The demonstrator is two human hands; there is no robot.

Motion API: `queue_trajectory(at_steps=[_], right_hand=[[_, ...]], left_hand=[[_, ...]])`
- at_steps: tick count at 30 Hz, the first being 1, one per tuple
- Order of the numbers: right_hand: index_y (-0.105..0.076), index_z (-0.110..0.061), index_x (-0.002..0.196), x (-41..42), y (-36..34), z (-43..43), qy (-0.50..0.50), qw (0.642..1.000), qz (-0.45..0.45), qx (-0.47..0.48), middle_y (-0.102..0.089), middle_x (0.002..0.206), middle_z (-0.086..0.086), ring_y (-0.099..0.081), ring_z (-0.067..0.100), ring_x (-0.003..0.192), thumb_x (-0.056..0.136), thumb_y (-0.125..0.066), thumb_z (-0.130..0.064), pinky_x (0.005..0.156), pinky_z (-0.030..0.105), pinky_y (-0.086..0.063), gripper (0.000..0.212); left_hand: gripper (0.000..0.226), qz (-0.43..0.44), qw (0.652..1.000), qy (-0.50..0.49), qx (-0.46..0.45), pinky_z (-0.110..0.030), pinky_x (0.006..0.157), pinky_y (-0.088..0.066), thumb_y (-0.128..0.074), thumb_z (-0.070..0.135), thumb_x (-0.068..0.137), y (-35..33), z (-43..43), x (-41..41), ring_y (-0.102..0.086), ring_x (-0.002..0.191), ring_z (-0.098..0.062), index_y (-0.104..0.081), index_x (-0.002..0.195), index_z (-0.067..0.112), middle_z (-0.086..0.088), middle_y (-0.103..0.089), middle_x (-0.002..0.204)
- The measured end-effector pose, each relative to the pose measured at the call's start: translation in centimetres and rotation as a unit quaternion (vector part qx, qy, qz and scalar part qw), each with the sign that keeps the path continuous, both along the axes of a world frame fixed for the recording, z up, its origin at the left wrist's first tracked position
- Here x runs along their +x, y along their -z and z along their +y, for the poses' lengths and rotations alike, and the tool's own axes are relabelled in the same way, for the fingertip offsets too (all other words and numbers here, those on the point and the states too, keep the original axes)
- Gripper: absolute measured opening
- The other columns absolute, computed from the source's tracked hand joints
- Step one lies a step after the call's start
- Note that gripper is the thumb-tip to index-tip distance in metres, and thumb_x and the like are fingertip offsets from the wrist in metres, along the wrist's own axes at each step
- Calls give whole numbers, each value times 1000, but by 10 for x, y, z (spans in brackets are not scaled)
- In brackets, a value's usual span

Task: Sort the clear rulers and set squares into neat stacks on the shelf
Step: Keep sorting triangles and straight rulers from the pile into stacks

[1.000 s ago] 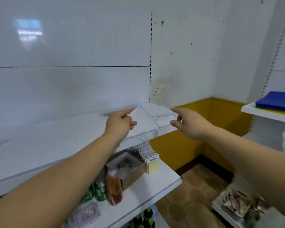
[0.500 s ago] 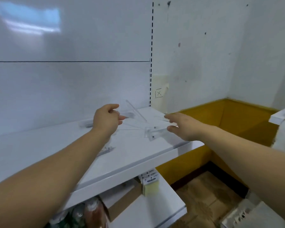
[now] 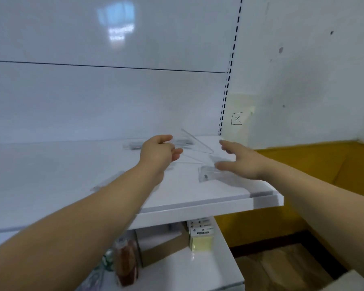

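Spread flat with the fingers straight, the right hand [image 3: 240, 162] hovers low over the right end of the shelf [image 3: 198, 208]. Its fingertips are over or just touching a clear pack [image 3: 208, 175] with a small dark dot at one end, and it grips nothing. The left hand [image 3: 160, 152] has loosely curled fingers, set right at the near corner of a clear set square [image 3: 198, 143] that is tilted up off the board. From the head view, the only one, it looks like a pinch. With see-through plastic and blur, though, I cannot tell for sure.

As for progress, I'd say the sorting has hardly begun. No neat stack shows anywhere on the shelf. The clear pieces lie scattered and at odd angles:

- A back ruler [image 3: 135, 145] sits near the rear panel.
- A front ruler [image 3: 107, 182] lies askew beside the left forearm.
- More faint strips lie between the two hands, too blurred to count.

Everything is on the right board, at least, but gathering like with like and squaring the edges is all left to do.

Below, on the lower shelf [image 3: 198, 269], stand a yellow pad block [image 3: 200, 243], a cardboard box [image 3: 162, 250] and a bottle [image 3: 126, 265], none of them part of this job.
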State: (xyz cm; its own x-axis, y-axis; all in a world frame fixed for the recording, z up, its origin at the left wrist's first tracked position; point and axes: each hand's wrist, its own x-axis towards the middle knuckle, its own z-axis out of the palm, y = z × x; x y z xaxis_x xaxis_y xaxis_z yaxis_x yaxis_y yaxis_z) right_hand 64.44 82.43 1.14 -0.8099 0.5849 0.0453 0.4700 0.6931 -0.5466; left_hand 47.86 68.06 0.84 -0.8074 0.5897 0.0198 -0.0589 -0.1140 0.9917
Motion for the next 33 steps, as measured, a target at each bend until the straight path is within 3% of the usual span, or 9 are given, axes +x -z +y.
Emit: queue_trajectory(at_steps=[2, 5, 8, 11, 13, 16, 25, 29, 33], right_hand=[[-21, -30, 149, -3, -4, -3, -19, 999, 37, -5, -44, 140, -9, -50, 14, 119, 83, -67, -44, 97, 31, -43, 82], [-30, -27, 146, -8, -3, -2, -41, 994, 19, 101, -56, 119, -10, -53, 11, 92, 88, -61, -41, 84, 25, -41, 67], [-39, -23, 142, -5, -1, 7, -50, 991, 16, 122, -57, 113, -8, -51, 12, 88, 93, -55, -34, 84, 23, -37, 53], [-45, -24, 137, 2, 2, 14, -50, 995, -6, 81, -57, 117, -6, -53, 11, 95, 90, -60, -31, 85, 23, -38, 50], [-47, -23, 136, 5, 7, 16, -52, 996, -35, 69, -55, 128, -4, -53, 10, 105, 89, -62, -29, 91, 22, -37, 50], [-47, -22, 137, 1, 11, 14, -51, 993, -85, 63, -49, 139, -3, -48, 14, 122, 86, -59, -26, 102, 25, -35, 52], [-60, -13, 122, -12, 2, 11, -32, 984, -165, 63, -57, 110, -2, -52, 18, 96, 84, -58, -17, 82, 27, -42, 38], [-52, -6, 130, -17, -4, 7, -7, 981, -178, 72, -51, 136, 8, -50, 28, 121, 78, -62, -17, 100, 40, -44, 54], [-39, -15, 143, -27, -22, -14, 8, 988, -128, 85, -37, 150, 3, -37, 23, 134, 84, -63, -28, 109, 33, -31, 65]], left_hand=[[28, -10, 1000, 10, 5, -21, 69, -56, -43, -7, 93, 0, 5, 18, -67, 74, -15, -53, 114, 9, -13, -61, 98], [29, -9, 1000, 24, -5, -22, 70, -56, -43, -6, 93, 1, 12, 39, -66, 72, -14, -53, 117, 6, -11, -62, 92], [34, 112, 988, 39, -100, -26, 77, -53, -49, 2, 91, 4, 12, 46, -66, 82, -17, -53, 125, 4, -6, -64, 91], [55, 385, 862, 83, -319, -23, 89, -39, -62, 28, 88, 10, 2, 48, -57, 110, -18, -46, 138, 13, -2, -60, 121], [61, 443, 806, 97, -380, -25, 92, -39, -62, 40, 85, 16, -3, 52, -52, 115, -20, -45, 137, 15, -3, -54, 130], [59, 472, 775, 97, -410, -35, 96, -43, -58, 45, 86, 23, -2, 55, -50, 116, -25, -48, 135, 13, -8, -53, 129], [36, 463, 792, 88, -387, -29, 96, -42, -54, 28, 92, 21, 1, 59, -53, 114, -20, -58, 125, 15, -3, -58, 126], [46, 470, 786, 101, -389, -31, 97, -42, -56, 34, 89, 17, -8, 48, -51, 116, -19, -51, 132, 20, -1, -54, 130], [51, 491, 770, 109, -393, -33, 101, -39, -56, 42, 90, -1, -39, 24, -47, 124, -21, -48, 135, 22, -1, -47, 140]])
